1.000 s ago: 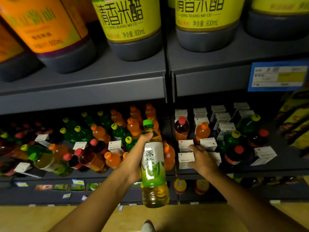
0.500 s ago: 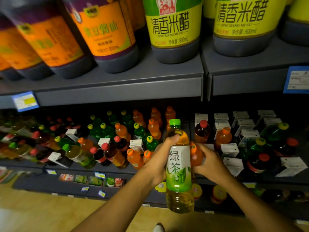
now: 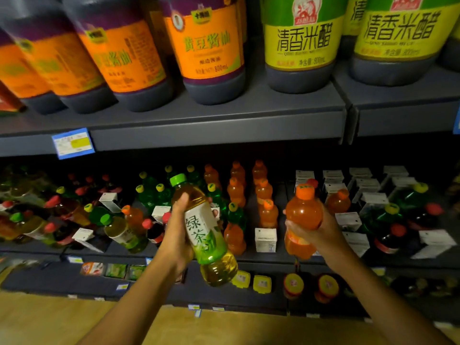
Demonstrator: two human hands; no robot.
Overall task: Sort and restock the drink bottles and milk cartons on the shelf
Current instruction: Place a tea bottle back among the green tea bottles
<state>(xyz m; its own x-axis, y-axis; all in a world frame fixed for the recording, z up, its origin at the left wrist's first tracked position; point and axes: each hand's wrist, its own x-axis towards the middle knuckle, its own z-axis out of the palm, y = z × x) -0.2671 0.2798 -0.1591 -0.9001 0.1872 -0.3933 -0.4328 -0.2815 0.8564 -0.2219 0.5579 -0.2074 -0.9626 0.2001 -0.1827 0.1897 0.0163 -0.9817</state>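
Note:
My left hand (image 3: 178, 235) grips a green tea bottle (image 3: 204, 230) with a green cap and white label, tilted, in front of the middle shelf (image 3: 271, 261). My right hand (image 3: 321, 232) holds a round orange drink bottle (image 3: 302, 217) with an orange cap, lifted off the shelf. Behind them stand rows of orange bottles (image 3: 267, 210) and green bottles (image 3: 156, 195). White milk cartons (image 3: 265, 240) stand on the right part, mixed with green and dark red-capped bottles (image 3: 395, 235). On the left part lie jumbled bottles (image 3: 119, 230) and tipped cartons (image 3: 83, 235).
The upper shelf (image 3: 214, 130) carries big soy sauce bottles (image 3: 206, 46) with orange labels and vinegar bottles (image 3: 301, 43) with yellow-green labels. A blue price tag (image 3: 72, 143) hangs on its edge. A lower shelf (image 3: 261, 283) holds small jars. The wooden floor (image 3: 49, 319) lies below.
My right hand has picked an orange bottle up from the shelf and drawn it out to the right. The green tea bottle has tilted in my left hand. My view has swung left.

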